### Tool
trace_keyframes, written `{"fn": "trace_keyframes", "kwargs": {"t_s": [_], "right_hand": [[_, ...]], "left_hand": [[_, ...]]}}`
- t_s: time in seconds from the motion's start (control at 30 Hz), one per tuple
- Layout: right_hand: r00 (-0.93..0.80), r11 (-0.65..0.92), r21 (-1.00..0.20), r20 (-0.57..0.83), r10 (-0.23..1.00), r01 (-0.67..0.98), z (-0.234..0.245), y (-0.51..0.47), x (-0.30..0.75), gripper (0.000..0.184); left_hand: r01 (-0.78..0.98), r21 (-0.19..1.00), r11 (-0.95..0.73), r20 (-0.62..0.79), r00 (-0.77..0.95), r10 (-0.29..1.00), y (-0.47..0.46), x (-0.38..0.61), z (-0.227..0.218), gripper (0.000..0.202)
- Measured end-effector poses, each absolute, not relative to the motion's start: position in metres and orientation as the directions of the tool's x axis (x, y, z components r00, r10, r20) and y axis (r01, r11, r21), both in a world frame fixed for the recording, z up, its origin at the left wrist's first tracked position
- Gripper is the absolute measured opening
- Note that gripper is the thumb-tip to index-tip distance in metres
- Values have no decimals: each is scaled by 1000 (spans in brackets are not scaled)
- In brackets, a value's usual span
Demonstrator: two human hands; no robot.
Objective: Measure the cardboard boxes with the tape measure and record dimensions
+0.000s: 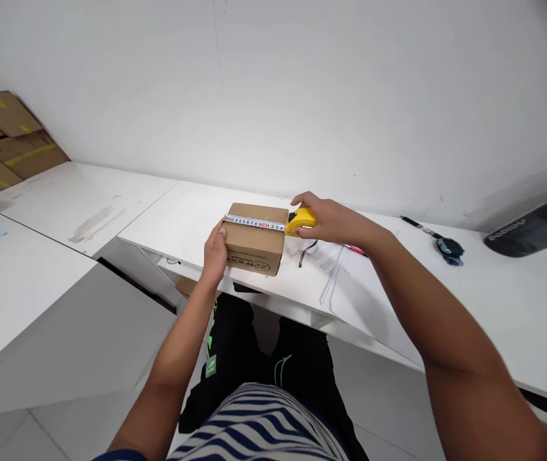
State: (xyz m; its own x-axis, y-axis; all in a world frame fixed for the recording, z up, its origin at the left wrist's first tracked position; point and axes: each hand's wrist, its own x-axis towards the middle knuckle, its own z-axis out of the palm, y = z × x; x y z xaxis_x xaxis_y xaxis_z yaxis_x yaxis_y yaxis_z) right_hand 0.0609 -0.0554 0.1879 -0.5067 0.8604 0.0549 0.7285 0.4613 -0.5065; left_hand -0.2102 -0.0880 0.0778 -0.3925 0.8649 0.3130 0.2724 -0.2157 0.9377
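Cardboard box (254, 244) at the near edge of the white desk (172, 221), mid-scene; resting flat or slightly lifted, can't tell; broad face up, likely so the tape can lie straight across it; papers (362, 294) to its right, apparently pushed aside enough to leave working room; left hand (214, 253) at the box's left end, fingers bent against the side and corner, probably steadying box and tape end together; whether they pinch the tape end, can't tell; right hand (327, 219) at the right end, fingers part-curled around the yellow tape measure (305, 221), one finger raised along its far side; case held against the box edge, seemingly to keep the blade (253, 223) taut and level, numbers up and readable; red pen (356, 250) by the papers, partly behind the right arm.
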Motion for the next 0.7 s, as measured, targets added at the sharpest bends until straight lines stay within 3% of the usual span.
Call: {"fn": "trace_keyframes", "kwargs": {"t_s": [0.23,0.47,0.7], "right_hand": [[-469,451,-518,105,877,727,174,-56,77,58],[-536,549,-498,185,824,671,180,-52,62,67],[-620,668,-421,267,738,613,183,-41,8,60]], "left_hand": [[282,935,-212,316,-400,860,-88,-206,81,40],[274,935,-226,323,-394,861,-91,-206,79,41],[259,945,-199,294,-412,862,-95,-205,75,43]]}}
